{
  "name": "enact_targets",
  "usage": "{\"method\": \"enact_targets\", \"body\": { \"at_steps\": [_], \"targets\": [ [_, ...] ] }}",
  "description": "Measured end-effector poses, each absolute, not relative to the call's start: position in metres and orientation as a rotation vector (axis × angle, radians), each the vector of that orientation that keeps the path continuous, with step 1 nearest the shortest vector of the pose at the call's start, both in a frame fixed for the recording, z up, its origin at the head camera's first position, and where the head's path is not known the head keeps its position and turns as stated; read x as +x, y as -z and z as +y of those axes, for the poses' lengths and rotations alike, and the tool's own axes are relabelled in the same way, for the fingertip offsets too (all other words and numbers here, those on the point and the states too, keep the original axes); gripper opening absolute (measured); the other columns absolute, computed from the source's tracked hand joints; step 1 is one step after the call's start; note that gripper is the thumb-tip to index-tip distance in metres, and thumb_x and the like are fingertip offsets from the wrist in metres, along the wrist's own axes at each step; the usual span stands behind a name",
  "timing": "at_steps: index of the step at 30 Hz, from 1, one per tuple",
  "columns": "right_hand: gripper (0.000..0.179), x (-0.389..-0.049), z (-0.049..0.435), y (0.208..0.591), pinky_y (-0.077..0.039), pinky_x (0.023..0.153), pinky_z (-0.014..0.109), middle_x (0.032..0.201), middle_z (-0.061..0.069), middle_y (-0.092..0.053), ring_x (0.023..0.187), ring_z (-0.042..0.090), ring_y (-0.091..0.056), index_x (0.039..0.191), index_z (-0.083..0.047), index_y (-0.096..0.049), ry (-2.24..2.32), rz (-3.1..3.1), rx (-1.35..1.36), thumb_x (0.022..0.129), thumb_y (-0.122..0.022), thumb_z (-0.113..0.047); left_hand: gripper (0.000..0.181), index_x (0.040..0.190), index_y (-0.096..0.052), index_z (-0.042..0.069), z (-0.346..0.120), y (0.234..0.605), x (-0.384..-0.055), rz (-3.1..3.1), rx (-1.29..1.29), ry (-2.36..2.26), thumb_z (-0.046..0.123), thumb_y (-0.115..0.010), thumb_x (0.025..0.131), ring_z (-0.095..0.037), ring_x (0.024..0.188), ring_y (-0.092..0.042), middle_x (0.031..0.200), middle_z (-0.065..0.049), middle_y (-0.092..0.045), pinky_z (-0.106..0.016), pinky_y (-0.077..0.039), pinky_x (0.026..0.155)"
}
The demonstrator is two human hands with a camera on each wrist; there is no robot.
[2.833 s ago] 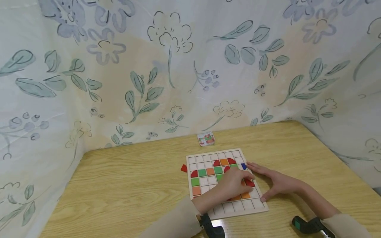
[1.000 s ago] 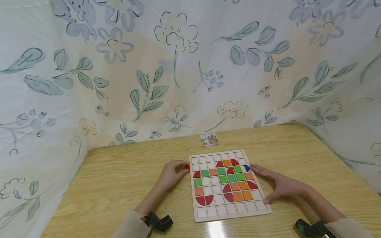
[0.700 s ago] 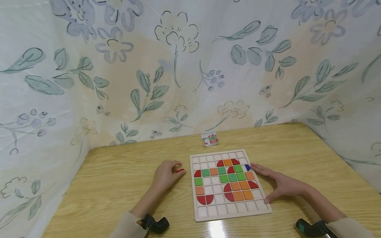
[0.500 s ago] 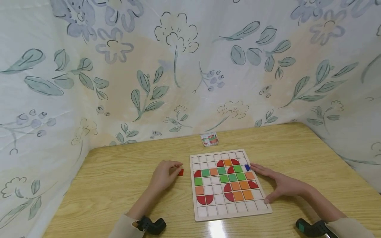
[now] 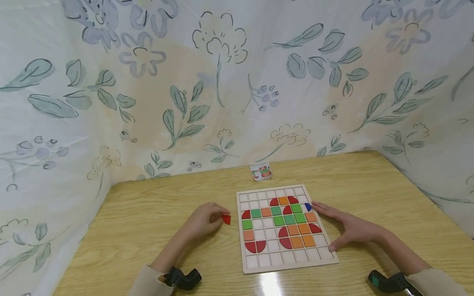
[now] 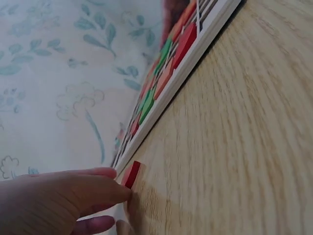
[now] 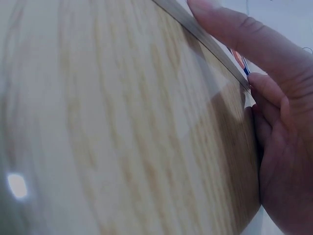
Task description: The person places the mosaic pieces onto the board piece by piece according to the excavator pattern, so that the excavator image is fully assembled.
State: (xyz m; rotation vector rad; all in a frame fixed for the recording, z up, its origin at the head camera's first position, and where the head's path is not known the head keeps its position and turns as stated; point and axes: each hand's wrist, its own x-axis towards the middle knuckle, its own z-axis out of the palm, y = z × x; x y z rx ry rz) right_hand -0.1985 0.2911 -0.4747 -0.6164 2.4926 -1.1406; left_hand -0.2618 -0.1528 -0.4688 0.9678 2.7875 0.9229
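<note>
My left hand (image 5: 204, 220) pinches a red quarter-circle tile (image 5: 226, 219) between thumb and fingers, just left of the board. In the left wrist view the tile (image 6: 131, 175) shows at the fingertips, close over the tabletop. A square wooden grid board (image 5: 255, 266) carries red curved tiles, green squares and orange squares, plus a small blue tile (image 5: 308, 207) near its right edge. My right hand (image 5: 355, 228) rests along that right edge, thumb and fingers spread and touching the frame. The right wrist view has its thumb (image 7: 249, 34) on the board's rim.
Behind the board a small printed card (image 5: 261, 171) with a coloured pattern lies on the wooden table (image 5: 159, 209). Patterned floral cloth (image 5: 229, 102) hangs behind the table and along both sides.
My left hand left the board, picked up the red tile beside its left edge and drew it slightly left and nearer, turning it in the fingers. My right hand stays at the board's edge.
</note>
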Motion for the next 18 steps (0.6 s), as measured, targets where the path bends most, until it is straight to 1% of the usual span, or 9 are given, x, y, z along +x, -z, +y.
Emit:
{"method": "enact_targets", "body": {
  "at_steps": [4, 8, 12, 15, 18],
  "targets": [
    [0.103, -0.199, 0.291, 0.476, -0.012, 0.095, 0.073, 0.154, 0.015, -0.010, 0.116, -0.031, 0.000, 0.149, -0.019, -0.018, 1.139, 2.496, -0.629, 0.068, -0.081, -0.028, 0.033, 0.111, -0.067, 0.016, -0.150, 0.467, -0.258, 2.764, 0.959, -0.941, 0.011, -0.068, 0.079, -0.013, 0.098, -0.055, 0.105, 0.005, -0.064, -0.037, -0.044, 0.089],
    [0.102, -0.199, 0.291, 0.476, -0.012, 0.095, 0.073, 0.154, 0.015, -0.010, 0.116, -0.031, -0.001, 0.149, -0.019, -0.018, 1.138, 2.498, -0.635, 0.068, -0.081, -0.028, 0.032, 0.113, -0.067, 0.015, -0.146, 0.469, -0.253, 2.752, 0.918, -1.021, 0.014, -0.070, 0.081, -0.015, 0.104, -0.056, 0.108, 0.004, -0.065, -0.038, -0.043, 0.092],
    [0.102, -0.199, 0.291, 0.476, -0.013, 0.095, 0.072, 0.153, 0.016, -0.010, 0.117, -0.030, -0.001, 0.149, -0.018, -0.018, 1.137, 2.492, -0.646, 0.069, -0.080, -0.028, 0.031, 0.110, -0.068, 0.017, -0.144, 0.476, -0.248, 2.793, 0.783, -1.108, 0.021, -0.072, 0.080, -0.013, 0.100, -0.058, 0.105, 0.006, -0.065, -0.034, -0.046, 0.087],
    [0.102, -0.199, 0.292, 0.476, -0.014, 0.095, 0.072, 0.153, 0.016, -0.010, 0.118, -0.030, -0.001, 0.149, -0.017, -0.018, 1.138, 2.496, -0.657, 0.069, -0.080, -0.027, 0.033, 0.109, -0.068, 0.015, -0.143, 0.480, -0.246, 2.836, 0.748, -1.154, 0.023, -0.074, 0.078, -0.013, 0.095, -0.059, 0.101, 0.005, -0.066, -0.031, -0.049, 0.081],
    [0.101, -0.199, 0.292, 0.476, -0.015, 0.095, 0.072, 0.153, 0.017, -0.011, 0.118, -0.030, -0.002, 0.148, -0.016, -0.019, 1.135, 2.504, -0.668, 0.069, -0.080, -0.027, 0.034, 0.109, -0.068, 0.014, -0.142, 0.482, -0.245, 2.865, 0.741, -1.177, 0.022, -0.075, 0.077, -0.013, 0.091, -0.059, 0.098, 0.005, -0.066, -0.030, -0.049, 0.079]
  ]
}}
